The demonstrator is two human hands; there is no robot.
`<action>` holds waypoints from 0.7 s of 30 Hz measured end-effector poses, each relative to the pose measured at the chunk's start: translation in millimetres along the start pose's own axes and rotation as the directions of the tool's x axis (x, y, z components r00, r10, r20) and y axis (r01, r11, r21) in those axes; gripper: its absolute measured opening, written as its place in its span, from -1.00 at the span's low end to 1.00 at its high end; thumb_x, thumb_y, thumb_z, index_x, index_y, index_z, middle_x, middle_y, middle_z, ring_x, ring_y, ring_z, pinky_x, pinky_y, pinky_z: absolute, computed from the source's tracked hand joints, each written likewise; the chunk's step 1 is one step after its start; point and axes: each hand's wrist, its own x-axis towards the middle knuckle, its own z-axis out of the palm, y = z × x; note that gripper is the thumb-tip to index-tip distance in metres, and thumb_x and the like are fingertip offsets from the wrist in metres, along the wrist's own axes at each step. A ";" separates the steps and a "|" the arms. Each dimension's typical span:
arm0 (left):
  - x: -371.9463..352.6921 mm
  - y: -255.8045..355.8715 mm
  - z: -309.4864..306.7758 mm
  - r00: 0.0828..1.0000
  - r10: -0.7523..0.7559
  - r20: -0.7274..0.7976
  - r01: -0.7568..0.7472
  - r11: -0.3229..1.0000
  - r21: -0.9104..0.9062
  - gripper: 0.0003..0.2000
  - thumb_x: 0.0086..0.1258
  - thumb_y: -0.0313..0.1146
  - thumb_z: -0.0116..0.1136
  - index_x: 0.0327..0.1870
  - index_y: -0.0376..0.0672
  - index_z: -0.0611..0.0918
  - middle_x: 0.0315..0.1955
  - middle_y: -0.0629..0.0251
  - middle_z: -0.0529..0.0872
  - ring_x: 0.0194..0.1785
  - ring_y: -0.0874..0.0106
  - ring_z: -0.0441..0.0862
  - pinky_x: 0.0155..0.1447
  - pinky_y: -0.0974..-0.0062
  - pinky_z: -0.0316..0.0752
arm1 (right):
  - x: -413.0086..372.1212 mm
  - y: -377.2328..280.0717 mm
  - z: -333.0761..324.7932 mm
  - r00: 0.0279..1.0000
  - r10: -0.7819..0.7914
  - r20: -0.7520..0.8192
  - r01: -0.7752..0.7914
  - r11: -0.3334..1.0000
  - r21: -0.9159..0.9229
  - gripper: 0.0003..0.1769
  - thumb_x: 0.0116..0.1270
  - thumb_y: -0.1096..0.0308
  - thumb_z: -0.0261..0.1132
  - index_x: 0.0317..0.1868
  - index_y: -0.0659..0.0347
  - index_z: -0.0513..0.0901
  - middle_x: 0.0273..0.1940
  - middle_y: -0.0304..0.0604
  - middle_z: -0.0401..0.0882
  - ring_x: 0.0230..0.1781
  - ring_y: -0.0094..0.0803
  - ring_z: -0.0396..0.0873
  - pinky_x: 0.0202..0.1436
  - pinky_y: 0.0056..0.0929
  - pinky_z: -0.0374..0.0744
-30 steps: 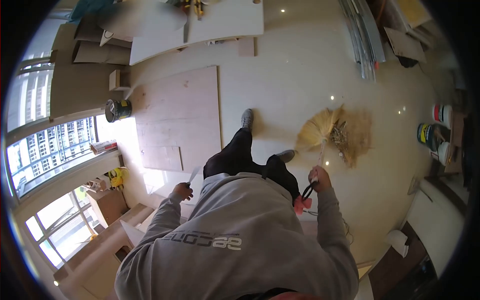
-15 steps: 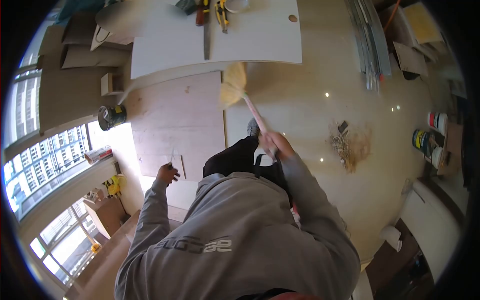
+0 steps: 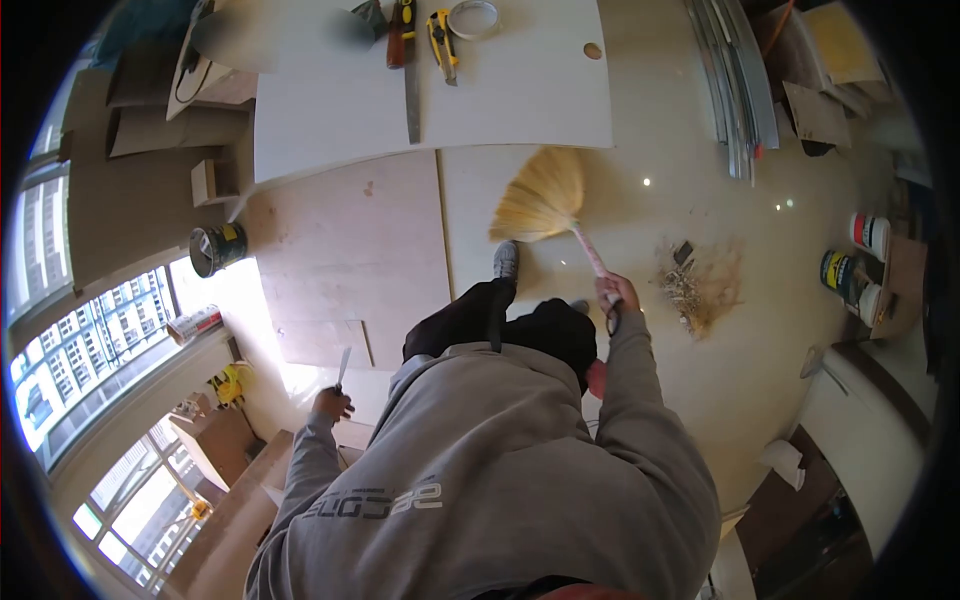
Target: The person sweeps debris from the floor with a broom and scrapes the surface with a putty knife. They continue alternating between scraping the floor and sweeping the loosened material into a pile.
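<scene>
My right hand (image 3: 618, 292) is closed round the pinkish handle of a soft broom (image 3: 540, 195). The broom's yellow bristles fan out over the pale floor, beside my shoe (image 3: 507, 260) and just below the white board's near edge. To the right of that hand lies a heap of shavings and dust (image 3: 685, 290) with a small dark piece on it. Out to the left, my left hand (image 3: 332, 403) is closed on a thin tool with a pale narrow blade (image 3: 344, 366) pointing up; its handle is mostly hidden by the fingers.
A white board (image 3: 520, 100) ahead carries a handsaw (image 3: 412, 100), a yellow cutter (image 3: 441, 45) and a tape roll (image 3: 474, 18). A large brownish panel (image 3: 350, 240) lies left of my feet. A black bucket (image 3: 218, 250) stands by the window; metal strips (image 3: 735, 90) lie far right.
The broom has swung right and its bristles now spread wider. My right hand has moved right with it. My left hand has shifted slightly down, still holding the bladed tool.
</scene>
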 end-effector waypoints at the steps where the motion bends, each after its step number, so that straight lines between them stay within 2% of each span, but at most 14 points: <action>1: 5.9 9.9 2.0 1.000 0.020 -0.009 -0.020 0.999 -0.031 -0.84 0.28 -0.38 -0.01 -0.19 -0.23 0.48 -0.45 0.18 0.72 -0.58 0.38 0.64 -0.70 0.48 0.38 | -14.7 -10.0 -12.3 0.999 -0.015 -0.038 0.019 0.995 0.099 -0.84 0.30 0.45 0.08 -0.43 0.13 0.29 -0.68 -0.42 0.15 -0.76 -0.67 0.16 -0.73 -0.72 0.23; 2: 6.0 26.6 4.7 0.999 0.038 -0.022 -0.039 0.997 -0.066 -0.85 0.28 -0.38 -0.01 -0.20 -0.23 0.49 -0.44 0.17 0.72 -0.58 0.37 0.64 -0.69 0.47 0.38 | -29.9 -19.1 -22.0 0.997 -0.024 -0.074 0.038 0.980 0.194 -0.83 0.30 0.47 0.08 -0.45 0.13 0.29 -0.67 -0.40 0.17 -0.76 -0.67 0.16 -0.72 -0.72 0.24; 4: -9.3 60.8 15.0 0.986 0.141 -0.094 -0.156 0.970 -0.185 -0.86 0.28 -0.37 0.01 -0.24 -0.23 0.49 -0.44 0.17 0.72 -0.57 0.38 0.64 -0.68 0.47 0.39 | -43.4 -32.0 -48.1 0.987 -0.149 -0.054 0.155 0.980 0.127 -0.82 0.27 0.42 0.10 -0.48 0.11 0.30 -0.66 -0.39 0.21 -0.72 -0.66 0.22 -0.69 -0.64 0.26; 6: -5.8 73.7 24.6 0.968 0.242 -0.064 -0.249 0.951 -0.185 -0.86 0.27 -0.37 0.04 -0.27 -0.25 0.49 -0.44 0.16 0.72 -0.57 0.40 0.64 -0.66 0.50 0.39 | -48.3 -50.2 -54.4 0.979 -0.063 -0.192 0.097 0.981 0.170 -0.81 0.23 0.47 0.08 -0.52 0.11 0.30 -0.67 -0.36 0.23 -0.73 -0.63 0.22 -0.67 -0.64 0.31; 8: -21.7 88.8 36.0 0.959 0.270 -0.085 -0.282 0.932 -0.228 -0.85 0.25 -0.37 0.06 -0.27 -0.27 0.49 -0.47 0.19 0.71 -0.56 0.43 0.64 -0.65 0.53 0.40 | -67.2 -34.3 -26.3 0.936 -0.246 -0.251 0.206 0.963 -0.176 -0.79 0.19 0.49 0.07 -0.58 0.11 0.28 -0.68 -0.34 0.23 -0.73 -0.59 0.24 -0.68 -0.64 0.32; 10: -49.5 98.8 54.7 0.965 0.238 -0.107 -0.258 0.932 -0.254 -0.85 0.25 -0.38 0.06 -0.27 -0.27 0.49 -0.48 0.21 0.71 -0.55 0.45 0.64 -0.65 0.53 0.40 | -92.9 -12.9 -1.9 0.903 -0.358 -0.235 0.234 0.872 -0.429 -0.73 0.15 0.52 0.07 -0.65 0.10 0.24 -0.70 -0.33 0.22 -0.75 -0.56 0.26 -0.72 -0.61 0.34; 12: -61.3 86.3 72.6 0.969 0.208 -0.130 -0.236 0.933 -0.272 -0.86 0.24 -0.39 0.06 -0.28 -0.27 0.49 -0.50 0.23 0.71 -0.55 0.46 0.64 -0.64 0.54 0.41 | -120.6 -4.6 -2.5 0.896 -0.341 -0.285 0.136 0.821 -0.554 -0.86 0.18 0.53 0.06 -0.41 0.08 0.30 -0.68 -0.32 0.23 -0.73 -0.55 0.30 -0.71 -0.63 0.33; 13: -61.7 71.5 87.3 0.976 0.186 -0.114 -0.211 0.933 -0.293 -0.86 0.24 -0.38 0.07 -0.28 -0.25 0.49 -0.50 0.24 0.71 -0.55 0.47 0.64 -0.64 0.53 0.41 | -142.7 7.6 15.6 0.878 -0.374 -0.300 0.110 0.766 -0.633 -0.86 0.17 0.53 0.07 -0.33 0.08 0.30 -0.67 -0.31 0.25 -0.73 -0.56 0.30 -0.74 -0.61 0.32; 14: -63.9 59.4 100.2 0.982 0.164 -0.097 -0.186 0.930 -0.316 -0.87 0.23 -0.38 0.07 -0.29 -0.24 0.49 -0.50 0.25 0.71 -0.55 0.47 0.64 -0.64 0.53 0.42 | -168.1 19.5 39.6 0.859 -0.410 -0.306 0.083 0.701 -0.708 -0.82 0.17 0.53 0.07 -0.26 0.07 0.30 -0.65 -0.31 0.27 -0.74 -0.56 0.30 -0.76 -0.60 0.30; 16: -74.7 41.0 121.0 0.992 0.101 -0.074 -0.119 0.943 -0.309 -0.83 0.21 -0.37 0.07 -0.24 -0.25 0.52 -0.50 0.24 0.71 -0.55 0.47 0.65 -0.61 0.54 0.45 | -205.0 26.7 67.1 0.887 -0.341 -0.310 -0.060 0.581 -0.811 -0.57 0.14 0.54 0.09 0.02 0.05 0.23 -0.62 -0.28 0.28 -0.77 -0.56 0.27 -0.77 -0.57 0.31; 17: -71.3 26.7 134.2 0.994 0.073 -0.081 -0.093 0.955 -0.283 -0.84 0.20 -0.38 0.06 -0.26 -0.25 0.52 -0.51 0.25 0.71 -0.55 0.47 0.65 -0.61 0.55 0.46 | -215.9 28.7 91.9 0.894 -0.334 -0.298 -0.068 0.557 -0.828 -0.57 0.14 0.54 0.09 0.02 0.05 0.23 -0.62 -0.28 0.28 -0.77 -0.56 0.27 -0.77 -0.57 0.31; 19: -69.9 12.5 150.1 0.997 0.016 -0.076 -0.033 0.974 -0.225 -0.83 0.17 -0.38 0.05 -0.28 -0.26 0.54 -0.52 0.27 0.72 -0.53 0.47 0.67 -0.58 0.55 0.49 | -233.8 34.7 137.1 0.900 -0.232 -0.370 -0.261 0.393 -0.882 -0.41 0.15 0.52 0.09 0.20 0.02 0.15 -0.59 -0.28 0.29 -0.77 -0.57 0.27 -0.78 -0.56 0.31; 20: -72.5 8.0 156.6 0.997 0.007 -0.074 -0.026 0.966 -0.257 -0.83 0.17 -0.38 0.05 -0.28 -0.26 0.54 -0.52 0.27 0.72 -0.53 0.47 0.67 -0.58 0.55 0.49 | -233.6 36.9 154.6 0.903 -0.228 -0.363 -0.267 0.362 -0.893 -0.41 0.15 0.52 0.09 0.20 0.02 0.15 -0.59 -0.28 0.29 -0.77 -0.57 0.27 -0.78 -0.56 0.31; 21: -74.5 5.9 160.9 0.997 -0.009 -0.072 -0.012 0.957 -0.291 -0.84 0.18 -0.38 0.06 -0.29 -0.26 0.55 -0.52 0.27 0.72 -0.54 0.47 0.67 -0.58 0.54 0.49 | -226.8 39.7 174.9 0.938 -0.173 -0.301 -0.251 0.263 -0.932 -0.37 0.16 0.52 0.08 0.24 0.00 0.12 -0.58 -0.27 0.30 -0.76 -0.57 0.27 -0.77 -0.55 0.32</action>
